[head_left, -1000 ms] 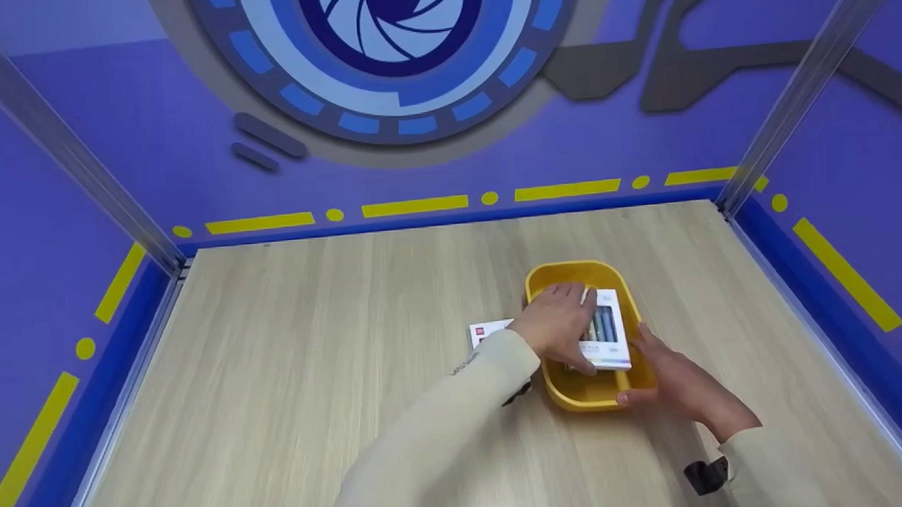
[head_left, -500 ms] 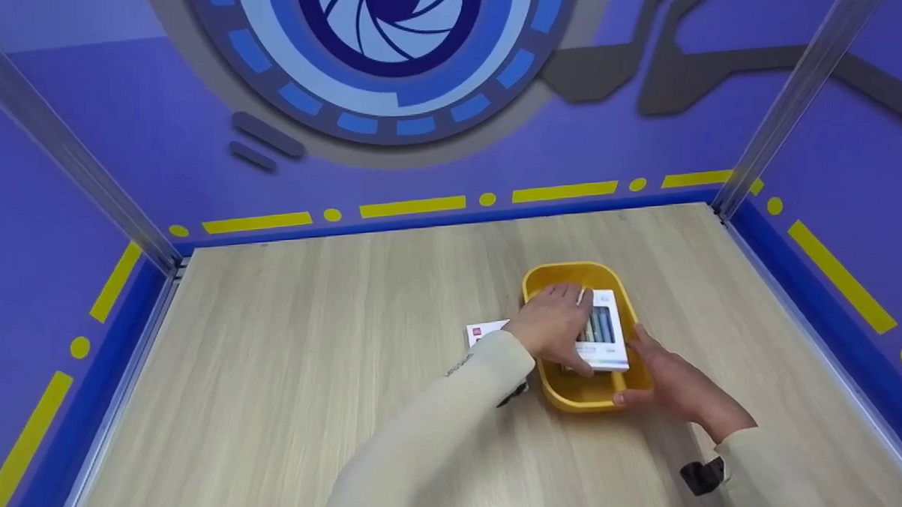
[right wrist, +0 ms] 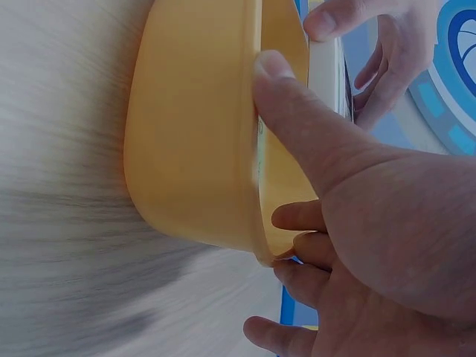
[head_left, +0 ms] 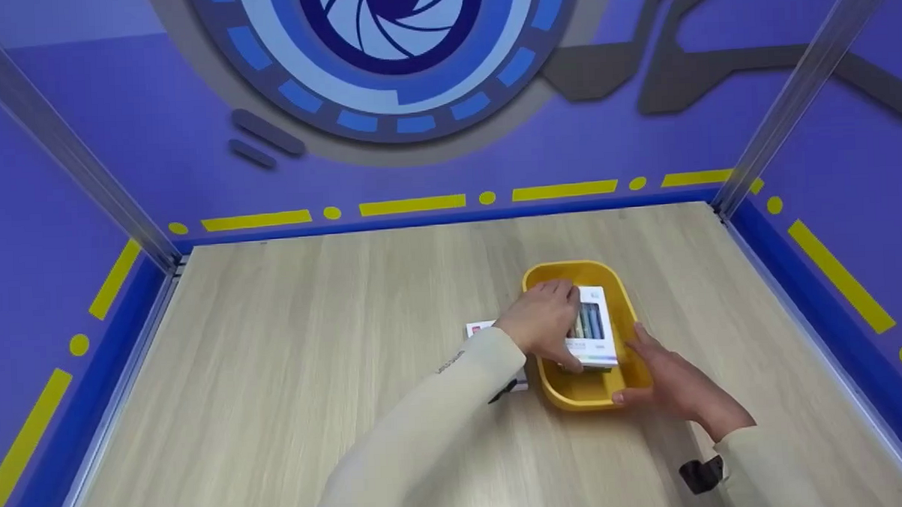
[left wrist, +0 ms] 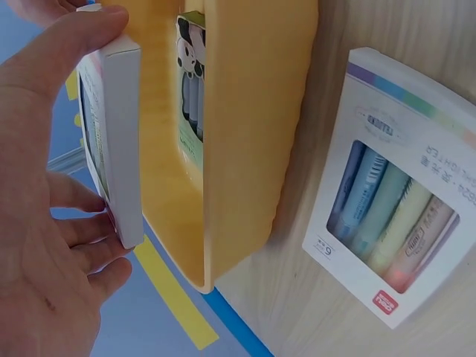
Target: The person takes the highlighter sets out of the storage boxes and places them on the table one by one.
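My left hand [head_left: 539, 318] grips a white windowed box of highlighters [head_left: 593, 327] over the yellow plastic basket [head_left: 576, 407]. Its thumb is on one edge and its fingers on the opposite edge, as the left wrist view shows. Coloured barrels show through the window. Deeper in the basket lies a green box with pandas [left wrist: 191, 97], partly hidden by the wall. My right hand [head_left: 673, 381] holds the basket at its near right corner, thumb at the rim and fingers along the side. Beside the basket, a second white highlighter box [left wrist: 387, 186] lies on the table, mostly under my left sleeve in the head view.
The wooden table [head_left: 312, 348] reaches back to a purple-blue wall [head_left: 388, 173] with yellow dashes. Side panels with metal posts [head_left: 791, 99] stand left and right. Dark wrist mounts [head_left: 702, 475] hang under the sleeves.
My left hand has shifted slightly left with the highlighter box, and a bit of green now shows beneath the box's near edge. The right hand and basket have stayed almost still.
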Tool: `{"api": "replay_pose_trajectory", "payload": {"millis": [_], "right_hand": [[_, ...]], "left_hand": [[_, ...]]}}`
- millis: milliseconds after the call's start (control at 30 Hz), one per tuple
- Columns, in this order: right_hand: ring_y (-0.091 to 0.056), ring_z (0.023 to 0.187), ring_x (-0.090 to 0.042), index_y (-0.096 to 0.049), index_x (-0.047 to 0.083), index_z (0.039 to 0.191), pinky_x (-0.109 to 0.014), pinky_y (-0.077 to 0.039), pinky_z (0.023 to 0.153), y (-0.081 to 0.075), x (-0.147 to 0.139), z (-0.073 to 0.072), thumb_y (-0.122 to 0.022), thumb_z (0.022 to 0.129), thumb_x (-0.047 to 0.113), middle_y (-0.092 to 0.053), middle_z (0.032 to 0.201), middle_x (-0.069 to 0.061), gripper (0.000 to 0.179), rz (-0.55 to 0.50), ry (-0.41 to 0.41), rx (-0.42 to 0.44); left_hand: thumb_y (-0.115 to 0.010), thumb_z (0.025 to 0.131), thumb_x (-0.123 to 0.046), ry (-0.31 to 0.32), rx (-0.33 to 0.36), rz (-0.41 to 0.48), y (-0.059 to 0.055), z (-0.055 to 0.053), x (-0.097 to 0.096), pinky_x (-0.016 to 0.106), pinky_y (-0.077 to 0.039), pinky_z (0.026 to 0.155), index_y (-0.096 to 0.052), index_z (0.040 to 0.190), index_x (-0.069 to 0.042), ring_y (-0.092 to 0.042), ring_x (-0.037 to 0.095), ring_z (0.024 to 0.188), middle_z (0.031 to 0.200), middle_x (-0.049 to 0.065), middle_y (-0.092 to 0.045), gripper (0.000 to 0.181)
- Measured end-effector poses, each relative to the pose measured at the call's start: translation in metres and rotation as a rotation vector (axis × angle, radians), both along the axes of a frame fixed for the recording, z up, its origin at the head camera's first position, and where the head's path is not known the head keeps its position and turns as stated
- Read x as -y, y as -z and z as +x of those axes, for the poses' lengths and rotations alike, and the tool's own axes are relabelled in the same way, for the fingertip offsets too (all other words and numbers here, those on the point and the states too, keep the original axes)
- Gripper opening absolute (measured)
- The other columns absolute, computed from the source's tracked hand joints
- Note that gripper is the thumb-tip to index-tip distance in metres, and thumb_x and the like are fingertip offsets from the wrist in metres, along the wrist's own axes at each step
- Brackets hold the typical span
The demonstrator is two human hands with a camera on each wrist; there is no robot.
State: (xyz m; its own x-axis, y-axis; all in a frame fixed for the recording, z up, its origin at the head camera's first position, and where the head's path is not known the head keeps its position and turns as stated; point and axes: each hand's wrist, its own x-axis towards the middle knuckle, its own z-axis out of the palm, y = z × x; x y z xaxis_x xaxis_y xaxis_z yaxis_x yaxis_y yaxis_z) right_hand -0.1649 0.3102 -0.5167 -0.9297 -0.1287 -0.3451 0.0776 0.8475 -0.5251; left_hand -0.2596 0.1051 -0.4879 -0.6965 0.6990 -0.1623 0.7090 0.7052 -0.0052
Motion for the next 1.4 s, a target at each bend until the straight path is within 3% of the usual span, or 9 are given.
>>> {"api": "replay_pose_trajectory", "payload": {"millis": [167,767,1100,1400], "right_hand": [[-0.017,0.143,-0.05,-0.019,0.003,0.153,-0.066,-0.02,0.112,0.003,-0.001,0.001,-0.072,0.07,0.062,-0.005,0.16,-0.026,0.115,-0.008,-0.003,0.019],[-0.016,0.144,-0.05,-0.024,0.003,0.152,-0.066,-0.019,0.112,0.005,-0.002,0.001,-0.073,0.071,0.06,-0.004,0.161,-0.024,0.111,-0.009,-0.003,0.023],[-0.017,0.143,-0.05,-0.026,0.002,0.152,-0.065,-0.021,0.112,0.0,-0.001,-0.004,-0.073,0.07,0.062,-0.004,0.161,-0.025,0.112,0.019,-0.001,0.004],[-0.019,0.144,-0.048,-0.024,0.005,0.153,-0.065,-0.023,0.111,-0.001,0.0,-0.003,-0.072,0.07,0.062,-0.004,0.161,-0.023,0.111,0.019,0.012,0.01]], "left_hand": [[-0.07,0.068,-0.072,-0.007,0.016,0.008,0.002,0.001,0.004,0.03,-0.023,0.121,-0.031,0.149,-0.013,-0.037,0.015,0.132,0.147,0.0,-0.039,0.107],[-0.065,0.064,-0.081,-0.011,-0.022,-0.036,-0.004,-0.007,0.016,0.03,-0.027,0.12,-0.027,0.152,-0.01,-0.036,0.016,0.134,0.15,0.003,-0.035,0.119],[-0.068,0.066,-0.077,0.009,-0.048,-0.001,-0.008,-0.012,0.021,0.031,-0.03,0.118,-0.03,0.15,-0.009,-0.038,0.016,0.131,0.147,0.005,-0.039,0.115],[-0.067,0.066,-0.077,-0.013,-0.008,-0.008,-0.008,-0.011,0.024,0.033,-0.026,0.12,-0.025,0.153,-0.01,-0.034,0.017,0.136,0.153,0.005,-0.032,0.117]]}}
